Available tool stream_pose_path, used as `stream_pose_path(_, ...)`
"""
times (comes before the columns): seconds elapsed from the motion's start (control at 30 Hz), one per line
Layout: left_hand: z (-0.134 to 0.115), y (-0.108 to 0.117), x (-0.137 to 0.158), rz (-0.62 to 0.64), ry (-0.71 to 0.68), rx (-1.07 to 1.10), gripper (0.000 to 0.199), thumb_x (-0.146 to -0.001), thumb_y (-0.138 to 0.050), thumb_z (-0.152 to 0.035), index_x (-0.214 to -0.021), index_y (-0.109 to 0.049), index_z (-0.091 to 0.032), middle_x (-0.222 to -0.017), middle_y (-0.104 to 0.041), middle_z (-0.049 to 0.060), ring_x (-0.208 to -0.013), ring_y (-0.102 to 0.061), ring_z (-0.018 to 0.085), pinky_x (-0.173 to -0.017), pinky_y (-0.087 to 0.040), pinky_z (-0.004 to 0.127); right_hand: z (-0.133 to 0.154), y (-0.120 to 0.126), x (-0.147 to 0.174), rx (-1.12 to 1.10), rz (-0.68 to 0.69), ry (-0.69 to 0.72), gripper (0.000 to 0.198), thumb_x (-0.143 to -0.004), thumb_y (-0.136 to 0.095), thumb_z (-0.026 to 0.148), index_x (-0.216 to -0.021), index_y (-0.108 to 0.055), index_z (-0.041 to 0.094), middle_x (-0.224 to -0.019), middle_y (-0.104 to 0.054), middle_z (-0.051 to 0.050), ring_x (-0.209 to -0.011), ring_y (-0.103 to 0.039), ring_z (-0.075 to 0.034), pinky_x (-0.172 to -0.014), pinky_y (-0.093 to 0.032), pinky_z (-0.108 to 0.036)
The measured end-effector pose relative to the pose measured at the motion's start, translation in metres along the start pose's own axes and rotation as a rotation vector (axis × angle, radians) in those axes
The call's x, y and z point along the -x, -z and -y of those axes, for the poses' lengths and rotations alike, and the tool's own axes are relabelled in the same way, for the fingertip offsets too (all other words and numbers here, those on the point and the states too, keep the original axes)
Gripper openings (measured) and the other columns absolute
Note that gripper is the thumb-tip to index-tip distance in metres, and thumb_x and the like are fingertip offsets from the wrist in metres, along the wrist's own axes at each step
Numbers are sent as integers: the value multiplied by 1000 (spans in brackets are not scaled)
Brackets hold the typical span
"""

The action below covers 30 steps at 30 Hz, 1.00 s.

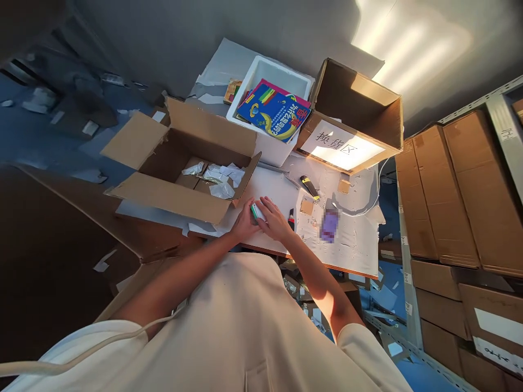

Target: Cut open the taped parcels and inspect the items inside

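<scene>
Near the table's front edge, my left hand [244, 223] is closed around the lower left side of a small white-and-green box [257, 213]. My right hand [275, 219] grips the same box from the other side, its fingers lying over the top. Much of the box is hidden by the fingers. Just right of my right hand lies a red-and-black cutter [291, 219]. Beyond my left hand stands an open carton [175, 197] with several white paper packets [223, 174] inside.
A white foam bin [272, 148] holds books [273, 111]; beside it stands an open carton with a handwritten label [339, 144]. A yellow-and-black utility knife [309, 187], a blurred purple item [329, 225] and a white cable [359, 214] lie on the table [359, 250]. Stacked cartons [457, 190] fill the right-hand shelf.
</scene>
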<state>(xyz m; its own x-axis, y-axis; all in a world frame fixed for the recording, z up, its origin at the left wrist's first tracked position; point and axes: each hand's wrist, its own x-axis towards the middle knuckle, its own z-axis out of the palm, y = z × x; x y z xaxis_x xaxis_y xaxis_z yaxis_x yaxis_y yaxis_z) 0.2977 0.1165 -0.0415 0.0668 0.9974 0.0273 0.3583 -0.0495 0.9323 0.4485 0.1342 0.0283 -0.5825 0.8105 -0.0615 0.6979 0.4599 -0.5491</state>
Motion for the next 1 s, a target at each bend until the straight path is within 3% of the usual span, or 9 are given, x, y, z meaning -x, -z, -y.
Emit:
stream_pose_path(0.13,4,-2,0,-15,-48,-39,81,-68,-71,-28,-139,-32,-18,-137,-50,16,-128,-49,28,-107,-41,46,0,2,-4,17,-52,-15,55,-84,-51,21,-138,-45,16,-144,-44,-15,-140,-32,-29,-114,-32,-48)
stream_pose_path(0.33,-1,-4,-2,-4,-101,-58,68,-72,-69,-29,-134,-40,-21,-132,-55,13,-123,-53,26,-105,-44,43,-3,3,-1,84,-2,-17,48,-83,-50,18,-131,-52,14,-145,-43,-18,-142,-29,-31,-112,-32,-52)
stream_pose_path(0.43,-1,1,-1,15,-98,-51,72,-72,-70,-29,-136,-39,-20,-134,-53,14,-125,-51,26,-106,-42,44,-8,5,3,91,30,5,46,-87,-53,29,-132,-50,18,-152,-32,-18,-145,-20,-34,-109,-32,-57)
stream_pose_path(0.53,3,8,0,48,-82,-29,82,-71,-73,-36,-141,-33,-20,-143,-46,15,-132,-45,27,-109,-38,45,-16,14,4,49,65,103,53,-83,-62,43,-130,-51,20,-157,-20,-18,-146,-11,-37,-109,-32,-57)
stream_pose_path(0.7,-5,19,5,138,-38,-41,80,-74,-70,-35,-142,-34,-16,-148,-41,17,-137,-38,30,-110,-38,45,-30,26,-2,-17,128,182,42,-80,-66,31,-118,-53,17,-146,-35,-21,-140,-30,-31,-106,-40,-46)
stream_pose_path(0.8,-33,44,19,185,28,-153,75,-74,-70,-37,-138,-42,-9,-142,-46,22,-134,-42,35,-103,-44,46,-36,22,-5,-4,114,174,38,-79,-66,27,-112,-51,18,-142,-37,-21,-133,-40,-31,-102,-42,-45)
stream_pose_path(0.9,-65,94,31,513,-102,-149,59,-83,-59,-43,-136,-48,-19,-134,-58,12,-119,-58,26,-92,-51,34,-43,14,-5,-10,64,134,33,-77,-66,25,-107,-51,20,-133,-43,-18,-118,-51,-29,-93,-48,-43)
stream_pose_path(0.93,-71,113,30,508,-125,-181,52,-87,-54,-44,-134,-50,-23,-130,-61,8,-114,-60,23,-91,-51,32,-44,11,-4,-13,47,120,32,-77,-66,25,-106,-52,21,-130,-45,-17,-113,-53,-28,-90,-49,-42)
stream_pose_path(1.0,-73,148,18,263,-130,-370,50,-89,-48,-47,-131,-52,-21,-129,-61,8,-116,-58,23,-98,-46,35,-46,6,-2,-17,0,79,31,-76,-67,25,-103,-53,22,-126,-47,-15,-106,-55,-27,-86,-50,-40)
